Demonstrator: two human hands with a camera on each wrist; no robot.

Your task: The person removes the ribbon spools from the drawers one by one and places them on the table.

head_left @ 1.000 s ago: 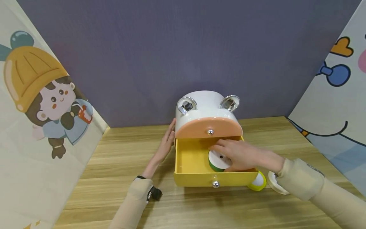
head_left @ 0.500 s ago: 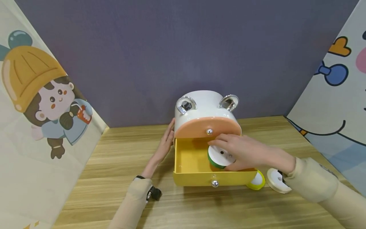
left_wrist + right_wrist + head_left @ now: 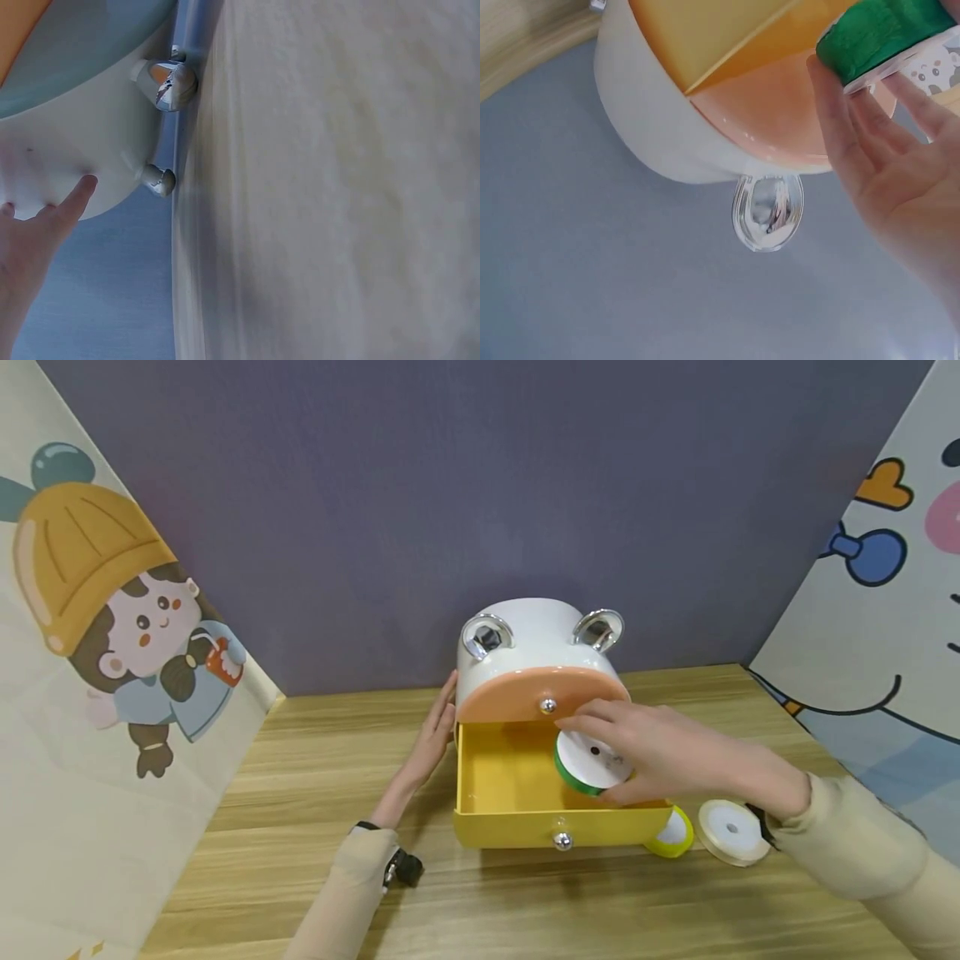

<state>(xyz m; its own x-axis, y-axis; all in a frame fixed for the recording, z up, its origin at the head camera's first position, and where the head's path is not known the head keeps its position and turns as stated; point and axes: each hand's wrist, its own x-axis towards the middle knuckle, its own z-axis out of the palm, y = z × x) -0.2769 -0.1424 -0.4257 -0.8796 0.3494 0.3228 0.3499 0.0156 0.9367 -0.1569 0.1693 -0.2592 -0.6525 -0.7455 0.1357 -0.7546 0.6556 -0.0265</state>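
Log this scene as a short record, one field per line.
Right grip: pinches the green-edged spool
Spool position: seen against the drawer's interior from the head view; height above its floor unclear
Left grip: fingers extended, touching the side of the white cabinet
Yellow drawer: pulled open
Orange front: above the yellow drawer, with a silver knob
On the table: yellow spool, partly hidden by the drawer; cream spool beside it

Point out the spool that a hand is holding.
The green spool, in the right hand at the yellow drawer; the yellow spool and cream spool lie unheld on the table.
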